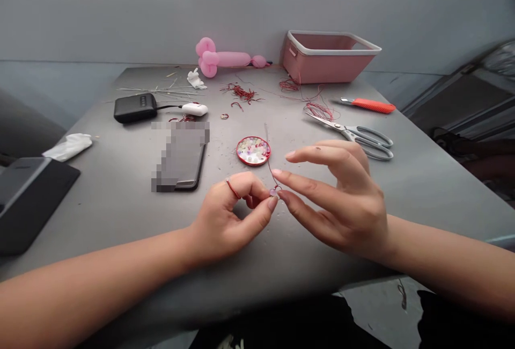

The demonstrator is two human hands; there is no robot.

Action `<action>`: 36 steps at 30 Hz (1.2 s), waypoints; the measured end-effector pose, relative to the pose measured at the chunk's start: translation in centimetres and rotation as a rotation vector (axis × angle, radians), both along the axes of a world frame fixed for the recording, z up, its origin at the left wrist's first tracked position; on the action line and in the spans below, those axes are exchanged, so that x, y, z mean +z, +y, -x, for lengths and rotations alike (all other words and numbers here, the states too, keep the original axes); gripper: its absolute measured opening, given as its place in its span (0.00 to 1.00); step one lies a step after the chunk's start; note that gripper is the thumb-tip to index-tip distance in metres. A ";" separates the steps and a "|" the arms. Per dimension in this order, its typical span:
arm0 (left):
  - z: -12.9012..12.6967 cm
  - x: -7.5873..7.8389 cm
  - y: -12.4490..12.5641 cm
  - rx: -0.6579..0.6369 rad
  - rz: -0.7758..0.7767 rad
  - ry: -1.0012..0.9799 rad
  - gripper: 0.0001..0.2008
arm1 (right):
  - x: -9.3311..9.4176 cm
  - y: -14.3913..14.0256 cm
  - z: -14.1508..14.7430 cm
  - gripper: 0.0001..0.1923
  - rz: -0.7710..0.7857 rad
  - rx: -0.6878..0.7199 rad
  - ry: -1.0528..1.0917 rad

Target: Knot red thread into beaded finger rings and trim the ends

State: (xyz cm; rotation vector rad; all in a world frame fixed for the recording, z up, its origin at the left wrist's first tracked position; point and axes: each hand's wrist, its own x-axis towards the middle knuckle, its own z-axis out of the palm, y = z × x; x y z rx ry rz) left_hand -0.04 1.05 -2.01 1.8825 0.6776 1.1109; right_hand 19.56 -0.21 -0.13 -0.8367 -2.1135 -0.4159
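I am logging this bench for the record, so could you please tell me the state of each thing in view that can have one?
Left hand: pinched on a small bead.
Right hand: fingers spread, tips meeting the bead.
Wire: upright, running up from the bead.
Bead tin: open, beads inside.
Scissors: lying flat, blades shut.
Pink basket: upright, contents hidden.
Phone: lying flat.
Balloon: inflated, lying down.
Earbud case: shut, cabled to the power bank.

Far right: pink basket (328,59), orange-handled knife (368,105), scissors (354,134). Far centre: pink balloon (225,59), red wire scraps (241,92). Left: black power bank (134,107) cabled to white earbud case (195,109), phone (181,158) nearer, crumpled tissue (68,146), dark case (28,196) at left edge.
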 end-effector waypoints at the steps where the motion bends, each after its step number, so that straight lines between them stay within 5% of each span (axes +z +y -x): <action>1: 0.0 0.1 0.0 -0.007 -0.055 0.004 0.06 | 0.0 -0.2 0.1 0.13 -0.013 -0.008 -0.011; 8: -0.1 0.2 0.2 -0.025 -0.136 0.043 0.07 | -0.3 -1.4 0.2 0.12 -0.063 -0.192 -0.068; 18: -0.2 0.2 0.1 -0.007 0.007 0.110 0.07 | -0.2 -1.4 0.2 0.10 -0.053 -0.154 -0.087; 25: -0.2 0.2 0.1 0.049 0.108 0.181 0.07 | -0.4 -0.6 0.5 0.03 0.113 -0.192 -0.014; 29: -0.1 0.0 0.1 0.070 0.143 0.152 0.07 | -0.2 -0.6 0.4 0.10 0.024 -0.203 -0.006; 36: 0.0 0.0 0.4 -0.028 -0.099 0.060 0.04 | -0.1 -1.1 0.6 0.08 0.060 -0.152 -0.023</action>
